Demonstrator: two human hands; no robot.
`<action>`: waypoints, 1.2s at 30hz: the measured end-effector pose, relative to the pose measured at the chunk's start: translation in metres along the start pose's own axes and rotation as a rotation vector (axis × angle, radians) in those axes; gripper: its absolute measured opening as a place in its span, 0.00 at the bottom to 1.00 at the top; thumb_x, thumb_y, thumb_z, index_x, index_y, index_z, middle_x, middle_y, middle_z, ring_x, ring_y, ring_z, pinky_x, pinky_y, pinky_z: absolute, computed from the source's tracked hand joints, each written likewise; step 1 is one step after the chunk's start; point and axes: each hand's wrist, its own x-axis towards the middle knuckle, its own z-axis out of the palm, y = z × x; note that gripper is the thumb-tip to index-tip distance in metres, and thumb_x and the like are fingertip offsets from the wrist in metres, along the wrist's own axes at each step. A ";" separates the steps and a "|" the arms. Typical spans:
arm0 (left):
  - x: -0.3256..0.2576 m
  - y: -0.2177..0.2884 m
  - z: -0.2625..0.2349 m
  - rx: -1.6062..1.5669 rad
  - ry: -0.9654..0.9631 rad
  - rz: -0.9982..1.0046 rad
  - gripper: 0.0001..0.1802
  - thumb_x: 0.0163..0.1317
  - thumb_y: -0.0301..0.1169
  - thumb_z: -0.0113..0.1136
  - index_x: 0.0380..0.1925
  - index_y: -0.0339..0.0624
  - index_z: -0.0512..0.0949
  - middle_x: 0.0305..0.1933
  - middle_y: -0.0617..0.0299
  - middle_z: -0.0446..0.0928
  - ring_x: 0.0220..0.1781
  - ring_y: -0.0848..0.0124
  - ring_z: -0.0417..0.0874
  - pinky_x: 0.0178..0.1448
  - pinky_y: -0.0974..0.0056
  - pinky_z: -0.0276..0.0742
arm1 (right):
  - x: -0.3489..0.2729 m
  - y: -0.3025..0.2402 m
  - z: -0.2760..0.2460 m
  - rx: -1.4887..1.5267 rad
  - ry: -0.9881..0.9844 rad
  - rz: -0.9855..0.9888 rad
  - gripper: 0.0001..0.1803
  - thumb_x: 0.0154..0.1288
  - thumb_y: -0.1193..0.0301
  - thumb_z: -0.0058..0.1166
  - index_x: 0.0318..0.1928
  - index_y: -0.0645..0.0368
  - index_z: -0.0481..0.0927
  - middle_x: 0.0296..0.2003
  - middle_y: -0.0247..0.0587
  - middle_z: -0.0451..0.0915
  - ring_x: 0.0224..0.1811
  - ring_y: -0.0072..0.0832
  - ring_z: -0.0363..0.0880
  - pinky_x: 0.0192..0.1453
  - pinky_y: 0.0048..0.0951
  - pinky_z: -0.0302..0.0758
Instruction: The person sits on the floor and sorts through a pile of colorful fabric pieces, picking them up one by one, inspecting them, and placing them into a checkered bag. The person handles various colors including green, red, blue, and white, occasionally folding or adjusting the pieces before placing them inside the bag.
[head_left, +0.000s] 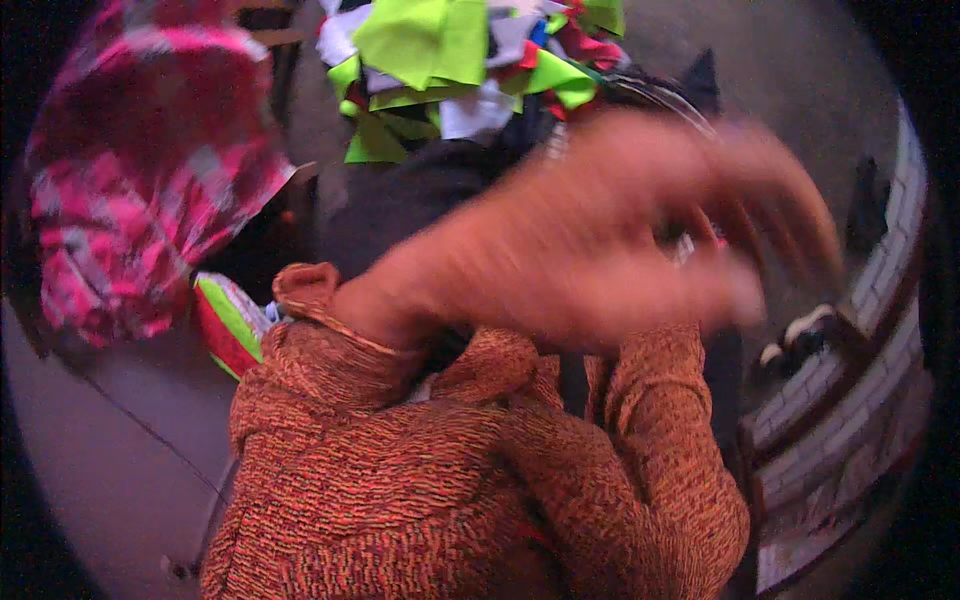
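My left hand [600, 230] reaches across to the right in front of me, smeared by motion. Its thumb stretches out apart from the curved fingers, and I see nothing held between them. Behind it, something small, pale and reddish [688, 245] shows, too blurred to name. My right sleeve [660, 390] rises toward the left hand, which hides my right hand, so its fingers cannot be made out. Beyond the hands lies a pile of cloth scraps [425, 45], mostly lime green and white with some red, on dark fabric [410, 200].
At the left a pink and grey checked cloth [150, 180] is draped over something. Below it stands a green, red and white object [230, 320]. A pale brick-patterned surface [850, 340] runs along the right, with a dark and whitish item [810, 335] beside it.
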 end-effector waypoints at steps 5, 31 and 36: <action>-0.032 -0.007 0.052 -0.397 -0.482 0.216 0.16 0.44 0.23 0.55 0.38 0.37 0.75 0.38 0.50 0.76 0.44 0.57 0.76 0.48 0.58 0.70 | -0.002 -0.029 0.010 -0.057 -0.133 -0.059 0.26 0.47 0.67 0.59 0.51 0.47 0.73 0.39 0.51 0.77 0.41 0.48 0.75 0.43 0.46 0.72; 0.007 -0.027 -0.020 0.099 0.155 -0.335 0.11 0.60 0.32 0.52 0.39 0.36 0.73 0.34 0.61 0.76 0.36 0.73 0.77 0.40 0.69 0.72 | -0.165 -0.069 -0.165 0.974 -0.169 -0.372 0.27 0.55 0.76 0.53 0.57 0.60 0.65 0.50 0.39 0.71 0.55 0.31 0.67 0.59 0.28 0.62; 0.004 -0.032 -0.017 0.316 0.080 -0.313 0.15 0.59 0.36 0.54 0.39 0.36 0.76 0.36 0.62 0.78 0.35 0.75 0.77 0.40 0.72 0.71 | -0.176 -0.082 -0.209 1.480 -0.338 -0.210 0.21 0.57 0.74 0.46 0.53 0.64 0.67 0.45 0.38 0.75 0.44 0.24 0.75 0.47 0.26 0.72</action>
